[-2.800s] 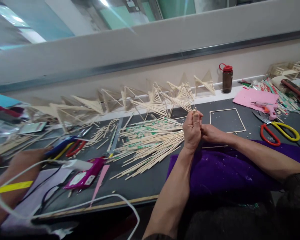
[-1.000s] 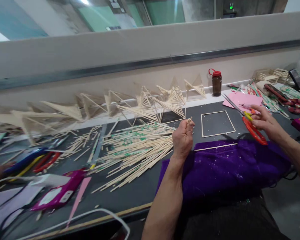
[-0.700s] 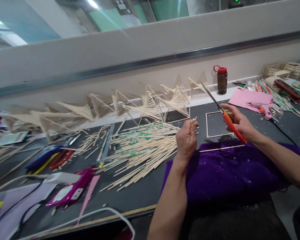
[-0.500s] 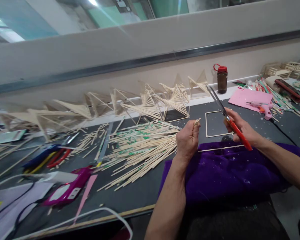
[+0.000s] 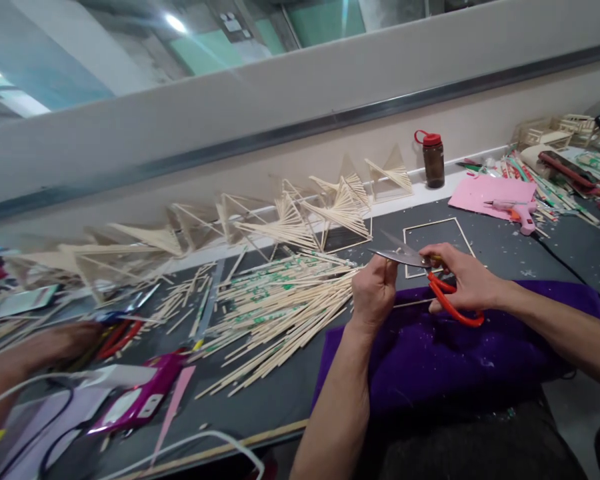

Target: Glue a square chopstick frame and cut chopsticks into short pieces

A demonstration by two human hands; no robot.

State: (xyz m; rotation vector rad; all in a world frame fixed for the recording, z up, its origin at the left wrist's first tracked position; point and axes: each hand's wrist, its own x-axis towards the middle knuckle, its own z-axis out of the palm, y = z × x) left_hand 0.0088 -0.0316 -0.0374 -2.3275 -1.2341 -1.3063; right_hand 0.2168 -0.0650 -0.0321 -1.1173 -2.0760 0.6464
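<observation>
My right hand (image 5: 463,277) grips red-handled scissors (image 5: 450,300), whose blades are spread and point left over my left hand. My left hand (image 5: 373,290) is closed in a pinch; what lies between its fingers is mostly hidden by the scissors' blade. Beside it, to the left, a large heap of thin wooden sticks (image 5: 290,320) fans out across the dark table. One thin stick (image 5: 413,303) lies over the purple cloth (image 5: 445,367), between my hands. A rectangular stick frame (image 5: 433,224) rests flat behind my right hand.
Stick models (image 5: 280,227) line the wall, beside a brown bottle (image 5: 434,163). A pink glue gun (image 5: 523,212) lies on pink paper (image 5: 467,193). At the left, another person's hand (image 5: 75,340) is near tools, behind a magenta device (image 5: 150,393) and cables.
The scissors have swung down and left, their blades opening over my left hand. Another person's arm has come in at the left. The view has shifted slightly.
</observation>
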